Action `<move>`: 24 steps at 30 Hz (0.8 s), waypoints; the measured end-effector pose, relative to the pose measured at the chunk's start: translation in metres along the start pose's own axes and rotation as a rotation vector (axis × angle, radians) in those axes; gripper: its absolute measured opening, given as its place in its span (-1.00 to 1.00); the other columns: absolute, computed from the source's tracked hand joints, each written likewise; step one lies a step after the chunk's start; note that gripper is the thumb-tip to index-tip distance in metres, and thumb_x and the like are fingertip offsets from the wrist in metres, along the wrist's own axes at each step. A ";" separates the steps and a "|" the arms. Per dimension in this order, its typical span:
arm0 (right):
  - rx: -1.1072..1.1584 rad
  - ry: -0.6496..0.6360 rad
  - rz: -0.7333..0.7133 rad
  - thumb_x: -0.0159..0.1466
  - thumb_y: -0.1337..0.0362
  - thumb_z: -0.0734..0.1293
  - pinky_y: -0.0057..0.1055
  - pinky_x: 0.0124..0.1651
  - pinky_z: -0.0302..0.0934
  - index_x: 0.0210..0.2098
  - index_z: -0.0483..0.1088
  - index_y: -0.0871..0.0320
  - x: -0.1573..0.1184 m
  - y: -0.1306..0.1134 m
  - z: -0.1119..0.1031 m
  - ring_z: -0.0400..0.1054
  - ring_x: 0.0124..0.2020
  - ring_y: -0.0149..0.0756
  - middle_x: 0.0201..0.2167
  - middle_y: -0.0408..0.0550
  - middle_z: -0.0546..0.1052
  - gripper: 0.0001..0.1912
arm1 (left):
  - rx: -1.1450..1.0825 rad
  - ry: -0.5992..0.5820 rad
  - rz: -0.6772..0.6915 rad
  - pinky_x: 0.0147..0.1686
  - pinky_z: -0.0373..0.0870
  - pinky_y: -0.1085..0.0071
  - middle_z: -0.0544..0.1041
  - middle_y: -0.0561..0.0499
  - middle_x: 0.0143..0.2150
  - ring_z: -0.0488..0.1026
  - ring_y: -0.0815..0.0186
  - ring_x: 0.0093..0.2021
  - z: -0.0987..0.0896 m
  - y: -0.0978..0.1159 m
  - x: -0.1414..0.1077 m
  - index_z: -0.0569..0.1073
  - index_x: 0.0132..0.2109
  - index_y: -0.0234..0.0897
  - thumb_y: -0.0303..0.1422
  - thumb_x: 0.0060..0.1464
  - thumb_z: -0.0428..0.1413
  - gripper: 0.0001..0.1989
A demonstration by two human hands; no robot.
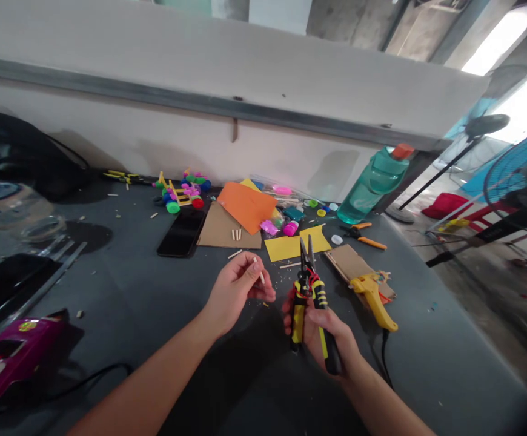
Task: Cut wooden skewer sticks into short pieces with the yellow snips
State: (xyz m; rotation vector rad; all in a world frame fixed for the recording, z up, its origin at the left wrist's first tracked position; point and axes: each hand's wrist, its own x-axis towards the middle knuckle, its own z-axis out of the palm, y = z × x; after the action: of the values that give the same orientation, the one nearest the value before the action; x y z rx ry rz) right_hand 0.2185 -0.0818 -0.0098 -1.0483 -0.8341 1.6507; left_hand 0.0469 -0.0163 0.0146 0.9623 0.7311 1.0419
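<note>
My right hand (320,330) grips the yellow-and-black handles of a pair of pliers (309,290), jaws pointing away from me above the dark tabletop (154,315). My left hand (238,287) pinches a short pale wooden stick (259,270) between thumb and fingers, just left of the plier jaws and apart from them. Several small wood bits lie on the table under the hands.
A yellow glue gun (375,293) lies on cardboard to the right. Beyond are yellow paper (291,245), orange paper (248,206), a black phone (182,233), a colourful stick-and-cap model (182,194), orange cutters (363,236) and a teal bottle (370,184). A magenta glue gun (13,354) lies at left.
</note>
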 end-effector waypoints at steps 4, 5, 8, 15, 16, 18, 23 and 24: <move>-0.028 -0.028 -0.043 -0.03 0.11 0.29 -0.20 -0.20 0.24 -0.07 0.25 0.15 -0.001 0.002 0.000 0.37 -0.26 -0.13 -0.22 0.08 0.43 -0.47 | 0.169 0.060 0.082 -0.48 0.34 0.47 0.40 0.11 -0.56 0.36 0.44 -0.56 -0.009 0.003 0.004 0.38 -0.36 -0.29 -0.29 0.06 0.10 -0.85; -0.053 -0.033 -0.060 -0.04 0.10 0.30 -0.18 -0.18 0.23 -0.06 0.24 0.14 -0.002 0.002 0.000 0.36 -0.23 -0.12 -0.22 0.07 0.42 -0.44 | 0.218 0.084 0.103 -0.46 0.32 0.48 0.41 0.09 -0.55 0.36 0.44 -0.53 -0.012 0.003 0.005 0.40 -0.35 -0.30 -0.29 0.05 0.11 -0.86; -0.154 -0.049 -0.100 -0.02 0.09 0.33 -0.20 -0.14 0.20 0.00 0.18 0.09 -0.006 0.003 -0.002 0.33 -0.19 -0.15 -0.21 0.02 0.40 -0.40 | 0.329 0.126 0.145 -0.45 0.27 0.48 0.43 0.06 -0.52 0.35 0.42 -0.48 -0.016 0.004 0.007 0.44 -0.33 -0.29 -0.28 0.07 0.08 -0.84; -0.553 -0.024 -0.141 0.05 0.31 0.26 -0.45 -0.34 0.17 -0.02 0.12 0.08 -0.009 -0.004 0.002 0.28 -0.34 -0.34 -0.30 -0.12 0.39 -0.51 | 0.554 0.118 0.239 -0.44 0.20 0.46 0.34 0.10 -0.54 0.27 0.40 -0.51 -0.015 0.004 0.006 0.40 -0.33 -0.28 -0.26 0.16 -0.05 -0.78; -0.648 -0.004 -0.146 0.04 0.35 0.25 -0.46 -0.33 0.16 -0.03 0.12 0.08 -0.009 -0.007 0.004 0.28 -0.34 -0.34 -0.30 -0.13 0.40 -0.52 | 0.588 0.122 0.255 -0.44 0.20 0.46 0.33 0.10 -0.53 0.26 0.41 -0.51 -0.015 0.005 0.006 0.39 -0.34 -0.28 -0.28 0.16 -0.05 -0.78; -0.832 0.024 -0.134 0.03 0.38 0.25 -0.48 -0.35 0.14 -0.08 0.12 0.08 -0.009 -0.010 0.008 0.28 -0.37 -0.35 -0.35 -0.16 0.41 -0.55 | 0.666 0.121 0.298 -0.43 0.19 0.47 0.33 0.09 -0.50 0.26 0.41 -0.51 -0.015 0.005 0.006 0.38 -0.36 -0.28 -0.31 0.16 -0.05 -0.80; -1.110 0.106 -0.130 0.02 0.34 0.26 -0.49 -0.46 0.07 -0.17 0.12 0.09 -0.009 -0.010 0.015 0.24 -0.51 -0.39 -0.48 -0.23 0.35 -0.63 | 0.831 0.102 0.414 -0.39 0.18 0.46 0.32 0.07 -0.46 0.28 0.37 -0.43 -0.018 0.005 0.007 0.40 -0.37 -0.26 -0.39 0.14 -0.05 -0.82; -1.142 0.115 -0.138 0.02 0.34 0.26 -0.50 -0.47 0.05 -0.18 0.12 0.10 -0.009 -0.009 0.015 0.23 -0.53 -0.39 -0.50 -0.24 0.33 -0.64 | 0.848 0.097 0.428 -0.39 0.18 0.46 0.32 0.06 -0.45 0.28 0.36 -0.42 -0.018 0.005 0.007 0.40 -0.37 -0.26 -0.39 0.14 -0.05 -0.83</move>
State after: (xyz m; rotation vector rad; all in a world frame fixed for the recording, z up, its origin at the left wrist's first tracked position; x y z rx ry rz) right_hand 0.2093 -0.0884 0.0068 -1.7483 -1.7949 0.8987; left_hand 0.0318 -0.0031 0.0110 1.8653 1.1118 1.1639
